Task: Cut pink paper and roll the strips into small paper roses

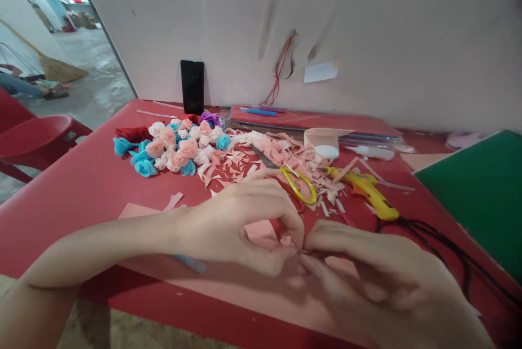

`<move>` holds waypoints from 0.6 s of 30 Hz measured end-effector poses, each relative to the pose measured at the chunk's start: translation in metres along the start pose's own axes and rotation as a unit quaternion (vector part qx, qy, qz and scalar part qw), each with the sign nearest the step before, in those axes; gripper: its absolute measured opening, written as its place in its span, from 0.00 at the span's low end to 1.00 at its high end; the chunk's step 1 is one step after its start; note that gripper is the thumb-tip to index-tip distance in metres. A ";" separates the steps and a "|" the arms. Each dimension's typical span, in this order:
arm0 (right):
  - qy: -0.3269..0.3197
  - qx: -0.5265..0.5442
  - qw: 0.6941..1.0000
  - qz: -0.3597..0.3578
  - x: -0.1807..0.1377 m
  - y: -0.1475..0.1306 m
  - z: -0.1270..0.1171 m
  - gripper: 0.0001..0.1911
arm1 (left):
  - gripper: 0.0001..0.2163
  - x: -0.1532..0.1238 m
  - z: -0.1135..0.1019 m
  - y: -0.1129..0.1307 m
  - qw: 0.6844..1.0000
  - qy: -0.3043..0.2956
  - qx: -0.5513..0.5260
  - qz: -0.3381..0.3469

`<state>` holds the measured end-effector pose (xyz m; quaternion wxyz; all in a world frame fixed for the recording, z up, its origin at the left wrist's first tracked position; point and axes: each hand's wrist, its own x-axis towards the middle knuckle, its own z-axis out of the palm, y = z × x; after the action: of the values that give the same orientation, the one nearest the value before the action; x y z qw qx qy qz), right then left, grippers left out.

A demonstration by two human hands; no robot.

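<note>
Two bare hands meet over a red worktop (pixel 81 186), pinching a small piece of pink paper (pixel 261 232) between them near the front edge. The left hand (pixel 240 224) comes in from the left with its forearm lying across the worktop, fingers curled shut and thumb pressed to forefinger on the paper; the right hand (pixel 367 273) answers from the lower right, its fingers closed on the same scrap, so the piece is held taut just above the surface — a grip that suits folding or rolling, as far as can be judged.

At the far left a red chair (pixel 36 139) stands beside the worktop. On the worktop, a heap of paper flowers (pixel 175 148) in pink, white, blue and red sits well back from the hands, out of their way. A black phone (pixel 192 87) leans upright against the wall behind. Pink paper scraps (pixel 253 156) spread to the right of the flowers, with yellow-handled scissors (pixel 299 183) lying among them just beyond the left hand, within easy reach. Farther right a yellow glue gun (pixel 371 191) rests on the surface, its dark cord trailing toward the right hand. A green sheet (pixel 481 191) fills the right side.

Open room lies to the left of the hands — a bare stretch of red — while the right is crowded by cord and sheet.
</note>
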<state>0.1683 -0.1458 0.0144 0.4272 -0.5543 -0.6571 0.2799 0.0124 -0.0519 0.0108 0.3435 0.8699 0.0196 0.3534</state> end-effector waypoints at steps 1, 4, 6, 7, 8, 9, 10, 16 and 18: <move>0.006 -0.033 0.999 -0.041 -0.001 0.002 0.000 0.06 | 0.05 0.000 0.000 0.000 1.000 0.000 0.005 -0.008; 0.022 -0.138 0.980 -0.144 -0.002 0.007 0.002 0.09 | 0.05 0.000 0.001 0.002 0.999 -0.001 0.016 -0.036; 0.037 -0.191 0.963 -0.187 -0.002 0.009 0.002 0.11 | 0.05 0.000 0.001 0.003 0.998 0.002 0.024 -0.052; 0.048 -0.208 0.956 -0.200 -0.003 0.009 0.003 0.12 | 0.05 0.000 0.002 0.004 0.998 0.007 0.030 -0.058; 0.061 -0.221 0.951 -0.209 -0.003 0.009 0.003 0.13 | 0.04 0.000 0.002 0.004 0.997 0.013 0.038 -0.062; 0.071 -0.230 0.947 -0.215 -0.003 0.008 0.003 0.13 | 0.04 0.000 0.003 0.004 0.997 0.021 0.046 -0.063; 0.072 -0.236 0.946 -0.213 -0.004 0.007 0.004 0.13 | 0.04 0.000 0.004 0.004 0.996 0.029 0.053 -0.061; 0.090 -0.137 0.965 -0.204 0.005 0.008 0.003 0.09 | 0.03 0.000 0.006 0.001 0.994 0.075 0.052 -0.056; 0.075 -0.073 0.979 -0.175 0.011 0.014 0.003 0.09 | 0.03 0.000 0.005 0.002 0.994 0.075 0.052 -0.057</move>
<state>0.1725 -0.1313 0.0044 0.4762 -0.4798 -0.7286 0.1103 0.0150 -0.0558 0.0096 0.3152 0.8551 0.1134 0.3957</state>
